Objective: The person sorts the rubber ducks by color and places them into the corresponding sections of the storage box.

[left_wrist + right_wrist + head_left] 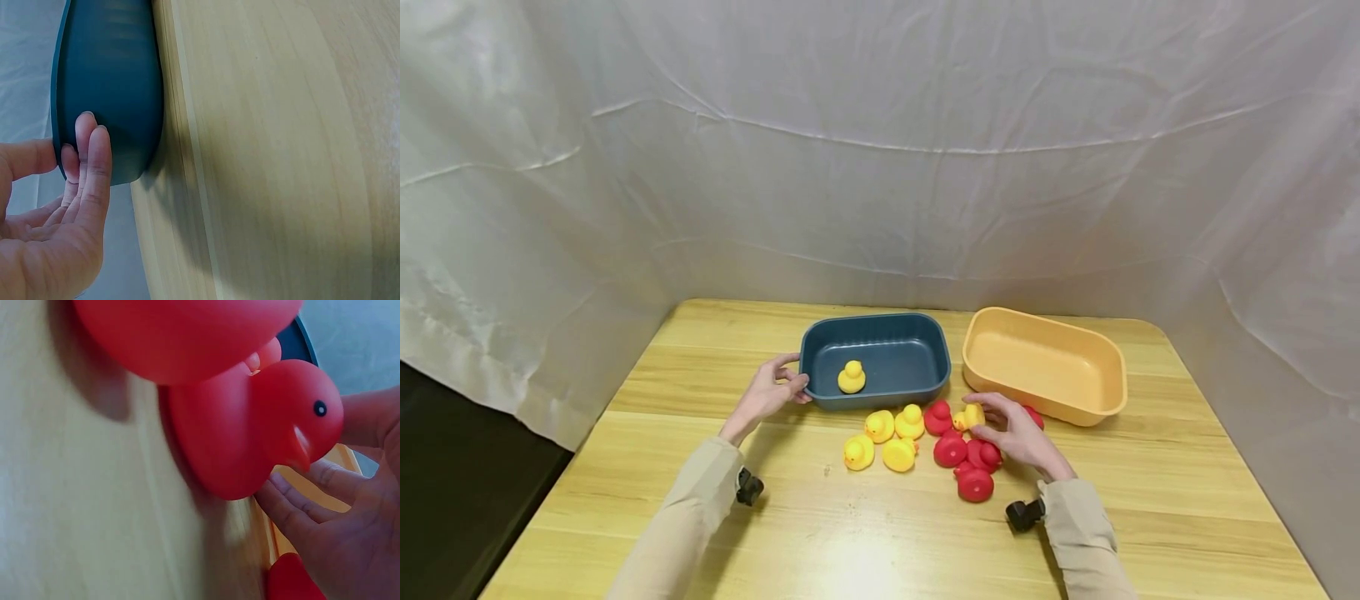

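Observation:
My left hand [771, 387] holds the left end of a dark blue bin [887, 398], thumb at the rim and fingertips against the outer wall [125, 81]. One yellow rubber duck [852, 379] sits inside that bin. My right hand [1018, 433] has thumb and index finger around a tilted yellow rubber duck [973, 416] among the red ducks. In the right wrist view, a red rubber duck [219, 437] hides that yellow one and part of the right hand [356, 519].
Several yellow ducks [899, 454] lie in front of the blue bin. Several red ducks [951, 449] cluster to their right, with another red duck [1034, 416] partly behind my right hand. An orange-yellow bin [1045, 400] stands at the back right of the wooden table [1150, 517].

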`<state>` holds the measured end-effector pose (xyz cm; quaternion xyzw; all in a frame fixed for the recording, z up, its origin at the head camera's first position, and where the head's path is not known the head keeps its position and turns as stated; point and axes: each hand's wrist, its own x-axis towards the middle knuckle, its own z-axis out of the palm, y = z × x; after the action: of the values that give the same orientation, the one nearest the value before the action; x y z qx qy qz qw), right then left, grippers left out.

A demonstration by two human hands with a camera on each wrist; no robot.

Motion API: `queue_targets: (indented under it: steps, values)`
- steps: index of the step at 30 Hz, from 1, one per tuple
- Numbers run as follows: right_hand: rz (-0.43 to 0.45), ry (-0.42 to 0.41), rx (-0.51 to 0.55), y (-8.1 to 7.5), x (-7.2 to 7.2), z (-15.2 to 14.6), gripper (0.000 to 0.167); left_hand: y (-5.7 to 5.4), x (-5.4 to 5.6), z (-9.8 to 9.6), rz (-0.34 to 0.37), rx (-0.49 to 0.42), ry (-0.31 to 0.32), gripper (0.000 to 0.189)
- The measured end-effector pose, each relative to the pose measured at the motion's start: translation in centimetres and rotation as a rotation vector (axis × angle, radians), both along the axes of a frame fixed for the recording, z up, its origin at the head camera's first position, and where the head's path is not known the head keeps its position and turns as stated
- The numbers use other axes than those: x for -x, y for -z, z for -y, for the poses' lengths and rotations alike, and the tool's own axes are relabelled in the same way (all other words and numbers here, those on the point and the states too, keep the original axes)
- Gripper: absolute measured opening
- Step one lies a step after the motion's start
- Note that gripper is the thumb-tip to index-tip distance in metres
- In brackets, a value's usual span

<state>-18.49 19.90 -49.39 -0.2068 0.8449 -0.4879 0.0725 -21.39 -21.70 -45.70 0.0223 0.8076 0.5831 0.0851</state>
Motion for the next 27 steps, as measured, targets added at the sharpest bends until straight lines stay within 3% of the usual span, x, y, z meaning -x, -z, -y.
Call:
queue_targets:
  steps: [18,27]
  values:
    - [-0.132,0.037,-0.062,-0.7,-0.4,0.6,0.050,0.1,0.1,0.0,0.001,-0.010,0.001,0.059]
    - [-0.196,0.055,0.028,-1.2,-0.6,1.1,0.051,0.1,0.1,0.0,-0.001,0.009,-0.001,0.059]
